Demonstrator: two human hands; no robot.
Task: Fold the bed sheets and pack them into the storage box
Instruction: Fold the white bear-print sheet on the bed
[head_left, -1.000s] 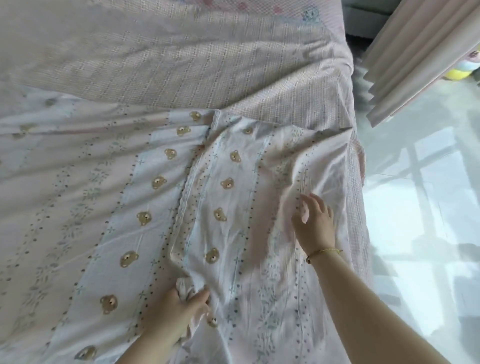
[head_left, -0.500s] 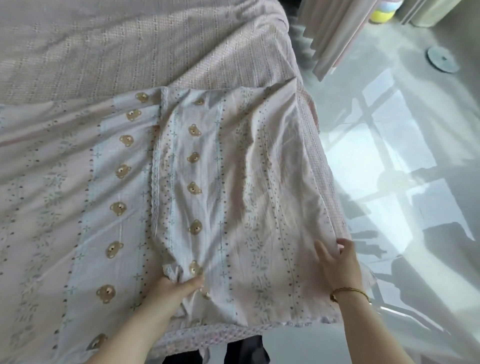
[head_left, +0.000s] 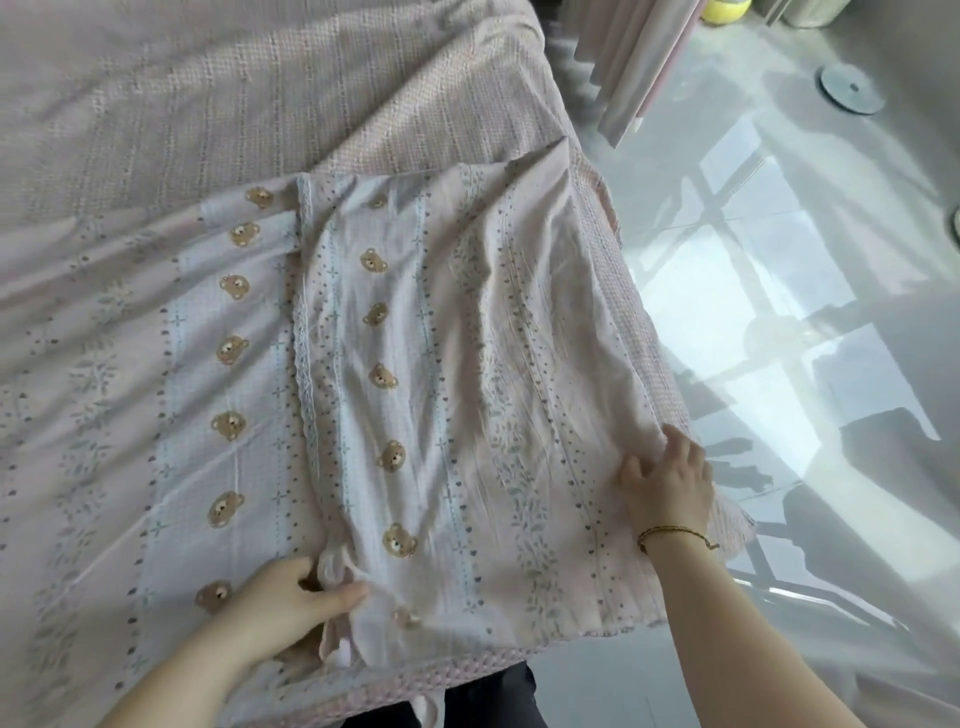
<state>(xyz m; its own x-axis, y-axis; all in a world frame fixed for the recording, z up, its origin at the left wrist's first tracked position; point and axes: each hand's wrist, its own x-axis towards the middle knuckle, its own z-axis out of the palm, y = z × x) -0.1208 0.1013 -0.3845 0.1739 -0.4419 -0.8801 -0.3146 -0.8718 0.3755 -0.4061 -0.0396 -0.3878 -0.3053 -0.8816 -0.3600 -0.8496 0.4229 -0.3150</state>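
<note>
Bed sheet (head_left: 441, 389): spread on the bed, bear-printed, with its right part folded over onto the rest. The near hem lies along the bed's near edge. The storage box is not seen.
Step in hand: judged to be the squaring of a first lengthwise fold, so the task is taken to be at an early stage.
Left hand (head_left: 280, 608): nearest. A bunched corner of the folded-over flap is pinched between thumb and fingers, and the grip is closed tight on cloth.
Right hand (head_left: 670, 488): slightly farther, at the bed's right side. The fingers are curled over the sheet's folded edge with the thumb laid on top, so the grip is closed on the fold.
How it is best done: both held points should be drawn apart and toward the body together, so that slack is taken out evenly. The bunched corner should be opened flat before it is laid down.
Lace hem (head_left: 304, 332): it runs away from the left hand and wavers. It should be brought parallel to the bear rows.
Creases: seen across the middle of the flap, and best smoothed toward the far end.
Bed cover (head_left: 260, 104): checked, lying under and beyond the sheet. It may be dragged if the pull is hard.
Floor (head_left: 779, 260): glossy, to the right. The fold edge could slip toward it.
</note>
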